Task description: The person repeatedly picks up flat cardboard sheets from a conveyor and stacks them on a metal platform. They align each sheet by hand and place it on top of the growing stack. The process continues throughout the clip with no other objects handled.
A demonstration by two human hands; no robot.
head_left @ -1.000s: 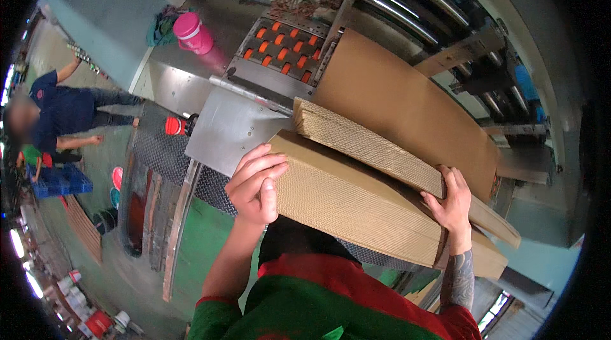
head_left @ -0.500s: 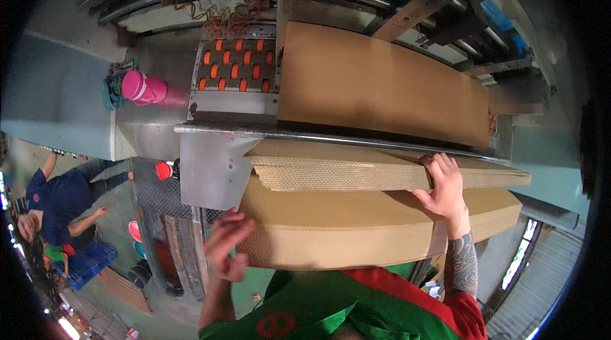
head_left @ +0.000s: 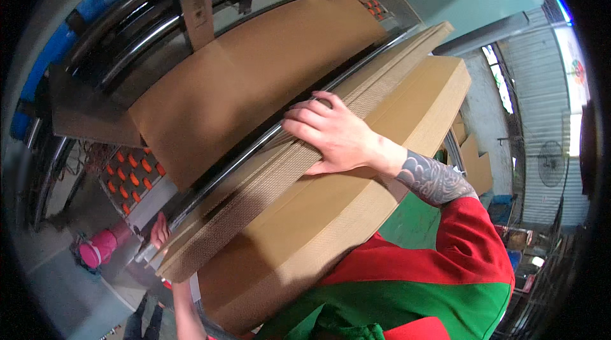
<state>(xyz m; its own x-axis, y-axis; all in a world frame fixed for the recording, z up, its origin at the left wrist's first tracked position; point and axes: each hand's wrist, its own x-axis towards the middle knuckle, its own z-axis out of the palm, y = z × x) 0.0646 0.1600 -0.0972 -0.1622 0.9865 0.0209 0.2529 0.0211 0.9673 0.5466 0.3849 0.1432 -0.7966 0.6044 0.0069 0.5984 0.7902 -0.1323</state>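
My right hand (head_left: 334,133) is closed over a bundle of brown corrugated cardboard sheets (head_left: 248,209), thumb on the near edge and fingers over the top. At the bundle's left end is my left hand (head_left: 160,232), its fingers stretched out. The sheets' corner hides part of that hand, so its contact cannot be made out. This bundle lies along a metal bar (head_left: 254,148) at the machine's front. Under and nearer to me is a thicker cardboard stack (head_left: 305,238). Beyond the bar, one large flat cardboard sheet (head_left: 254,79) lies on the machine.
Orange feed rollers (head_left: 133,178) show beside the flat sheet, with metal shafts (head_left: 143,44) above. A pink container (head_left: 95,249) stands at the lower left. At the right are a fan (head_left: 550,163) and more cardboard (head_left: 474,162). Another person's legs (head_left: 145,321) show at the bottom left.
The view has swung and tilted to the right. My left hand has moved from beside the lower stack to the upper bundle's left end. My right hand stays on the upper bundle.
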